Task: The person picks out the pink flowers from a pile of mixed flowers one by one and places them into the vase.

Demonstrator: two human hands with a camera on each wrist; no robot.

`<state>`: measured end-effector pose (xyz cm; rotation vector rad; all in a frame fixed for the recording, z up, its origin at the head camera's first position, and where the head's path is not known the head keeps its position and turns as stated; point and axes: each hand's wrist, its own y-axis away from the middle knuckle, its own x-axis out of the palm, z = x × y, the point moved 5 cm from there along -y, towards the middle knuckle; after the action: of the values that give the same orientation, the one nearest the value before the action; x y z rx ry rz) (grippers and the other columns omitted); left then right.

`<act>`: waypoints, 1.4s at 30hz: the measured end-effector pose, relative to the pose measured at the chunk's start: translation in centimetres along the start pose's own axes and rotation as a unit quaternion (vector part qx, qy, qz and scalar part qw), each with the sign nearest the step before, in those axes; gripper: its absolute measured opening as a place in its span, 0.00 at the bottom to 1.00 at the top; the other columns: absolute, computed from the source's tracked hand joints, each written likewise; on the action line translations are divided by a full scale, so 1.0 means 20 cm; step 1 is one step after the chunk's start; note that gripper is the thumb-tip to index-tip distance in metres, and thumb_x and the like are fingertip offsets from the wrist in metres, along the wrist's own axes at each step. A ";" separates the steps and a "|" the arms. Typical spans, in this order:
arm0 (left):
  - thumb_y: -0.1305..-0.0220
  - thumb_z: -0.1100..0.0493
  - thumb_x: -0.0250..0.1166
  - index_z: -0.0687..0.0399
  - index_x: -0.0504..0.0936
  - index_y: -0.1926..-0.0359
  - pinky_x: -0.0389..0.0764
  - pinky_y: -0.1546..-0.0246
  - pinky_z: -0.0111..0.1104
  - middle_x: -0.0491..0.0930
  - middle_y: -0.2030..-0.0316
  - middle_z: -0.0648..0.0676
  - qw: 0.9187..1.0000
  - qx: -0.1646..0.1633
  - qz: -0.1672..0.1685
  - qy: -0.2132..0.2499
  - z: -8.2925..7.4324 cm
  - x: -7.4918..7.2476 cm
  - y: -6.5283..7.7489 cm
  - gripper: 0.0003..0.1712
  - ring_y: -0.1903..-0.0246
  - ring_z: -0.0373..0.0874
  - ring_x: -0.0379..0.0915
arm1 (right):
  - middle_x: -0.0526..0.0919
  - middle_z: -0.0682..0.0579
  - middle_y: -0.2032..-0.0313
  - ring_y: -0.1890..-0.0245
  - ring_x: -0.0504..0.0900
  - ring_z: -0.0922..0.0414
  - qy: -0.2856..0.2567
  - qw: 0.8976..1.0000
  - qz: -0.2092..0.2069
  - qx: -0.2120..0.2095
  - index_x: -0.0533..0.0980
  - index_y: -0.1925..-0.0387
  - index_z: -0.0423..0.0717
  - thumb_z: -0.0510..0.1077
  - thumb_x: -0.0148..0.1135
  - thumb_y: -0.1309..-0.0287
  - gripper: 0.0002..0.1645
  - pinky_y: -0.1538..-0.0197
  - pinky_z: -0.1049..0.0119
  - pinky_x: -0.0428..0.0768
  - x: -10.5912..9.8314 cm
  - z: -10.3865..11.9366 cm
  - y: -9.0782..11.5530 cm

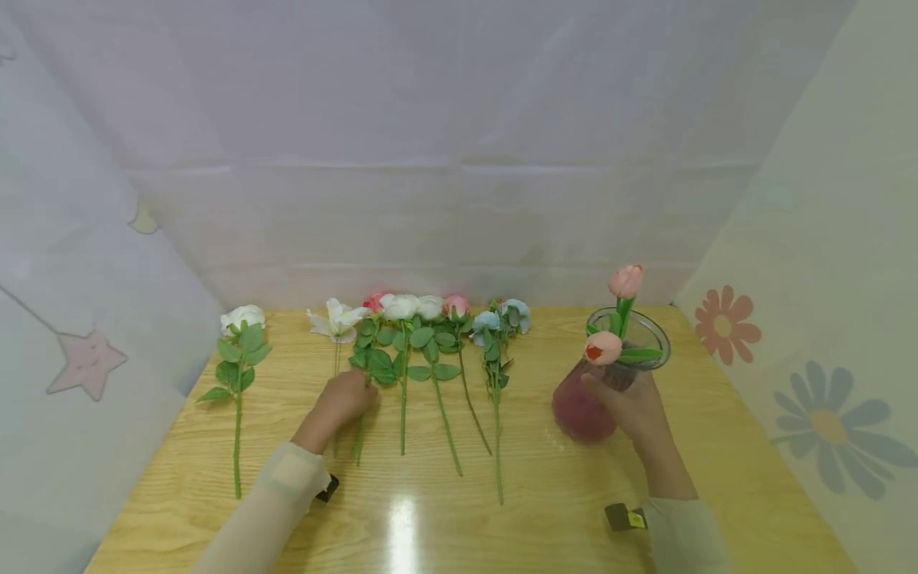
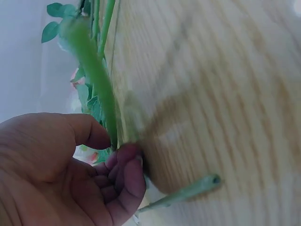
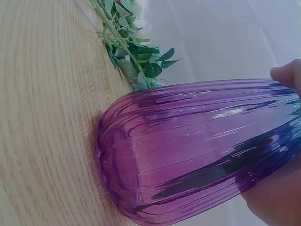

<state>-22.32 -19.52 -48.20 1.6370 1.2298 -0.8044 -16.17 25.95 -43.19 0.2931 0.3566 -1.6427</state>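
Note:
My left hand (image 1: 344,399) is low over the table, thumb and fingertips pinching a green flower stem (image 2: 101,87). In the head view that stem leads up to leaves and the deep pink rose (image 1: 374,302). Just left of it lies a white lily (image 1: 337,320), its stem partly behind the hand. My right hand (image 1: 634,406) grips the neck of a ribbed purple glass vase (image 3: 188,146), which stands on the table with its mouth upward. Two pink tulips (image 1: 602,348) are in the vase, one rising and one leaning over the rim toward the left.
A white rose (image 1: 244,319) lies alone at the far left of the wooden table (image 1: 445,526). White roses (image 1: 399,306), a pink rose (image 1: 456,305) and blue flowers (image 1: 486,320) lie in a row between the hands. Pale cloth walls (image 1: 459,215) stand behind and at both sides.

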 end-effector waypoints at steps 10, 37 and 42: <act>0.24 0.60 0.50 0.58 0.77 0.79 0.67 0.82 0.31 0.76 0.86 0.54 0.994 -0.020 0.024 0.104 0.06 -0.01 0.00 0.23 0.86 0.41 0.64 | 0.75 0.48 0.45 0.49 0.74 0.61 0.000 1.000 -0.002 -0.008 0.60 0.29 0.47 0.51 0.70 0.36 0.41 0.49 0.75 0.74 0.00 0.00 0.00; 0.18 0.54 0.37 0.71 0.71 0.38 0.66 0.80 0.28 0.74 0.60 0.62 0.957 -0.045 -0.059 0.280 0.13 -0.06 0.08 0.27 0.83 0.37 0.57 | 0.72 0.46 0.37 0.40 0.71 0.60 0.002 1.000 0.001 -0.002 0.57 0.26 0.48 0.51 0.70 0.36 0.46 0.37 0.54 0.71 0.00 0.01 0.00; 0.17 0.53 0.37 0.70 0.71 0.38 0.64 0.80 0.28 0.71 0.65 0.57 0.952 -0.043 -0.071 0.295 0.12 -0.07 0.08 0.27 0.84 0.37 0.54 | 0.73 0.48 0.37 0.41 0.71 0.62 0.006 1.000 -0.001 -0.002 0.57 0.26 0.49 0.50 0.71 0.37 0.45 0.39 0.59 0.71 0.00 0.01 0.00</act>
<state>-21.09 -22.46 -47.41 1.7940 1.7847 -0.3329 -16.24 25.86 -43.06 0.2995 0.3691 -1.6420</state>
